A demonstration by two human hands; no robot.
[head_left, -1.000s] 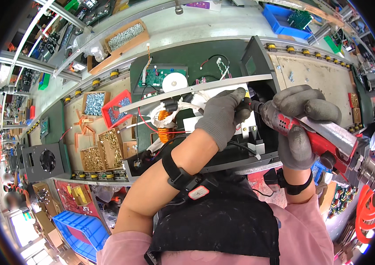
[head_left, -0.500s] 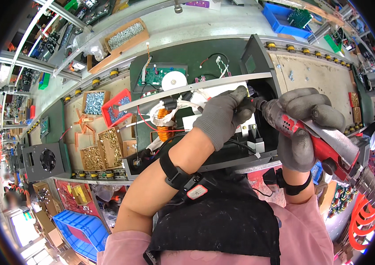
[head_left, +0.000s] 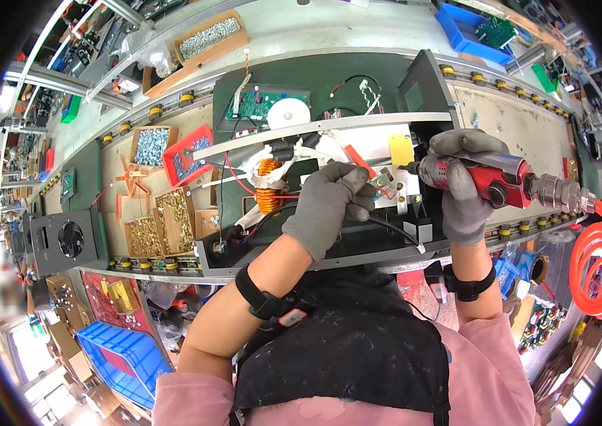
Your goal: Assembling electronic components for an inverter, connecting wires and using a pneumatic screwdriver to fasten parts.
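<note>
One driver (head_left: 489,187), perhaps against plate (head_left: 401,150)

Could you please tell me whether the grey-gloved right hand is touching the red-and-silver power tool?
Touching: the head view shows the right hand closed around the power tool.

Electronics assembly workshop. Noted: circuit board (head_left: 68,182) and boxed screws (head_left: 143,238) at nine o'clock, coiled hose (head_left: 577,280) at three.
</note>
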